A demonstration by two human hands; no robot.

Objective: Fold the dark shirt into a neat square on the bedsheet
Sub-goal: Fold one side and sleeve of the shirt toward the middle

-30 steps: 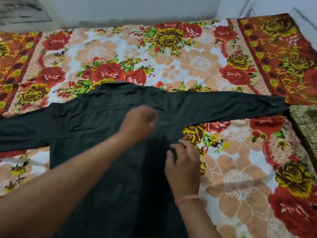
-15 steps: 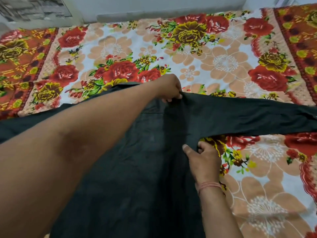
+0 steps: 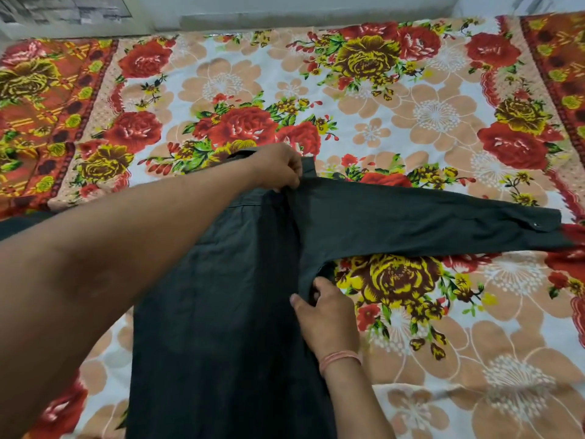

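The dark shirt [image 3: 221, 312] lies flat on the flowered bedsheet [image 3: 411, 106], one sleeve [image 3: 427, 223] stretched out to the right, and your left forearm [image 3: 142, 232] crosses it, hiding its left side. Since a second ago your left hand [image 3: 278, 167] has moved from the chest up beside the collar [image 3: 308, 167], where its curled fingers pinch the cloth; your right hand [image 3: 326, 315] grips the shirt's edge under the sleeve.

A pale wall [image 3: 316, 6] runs along the far side, with a grey stone-patterned panel [image 3: 63, 7] at its left.
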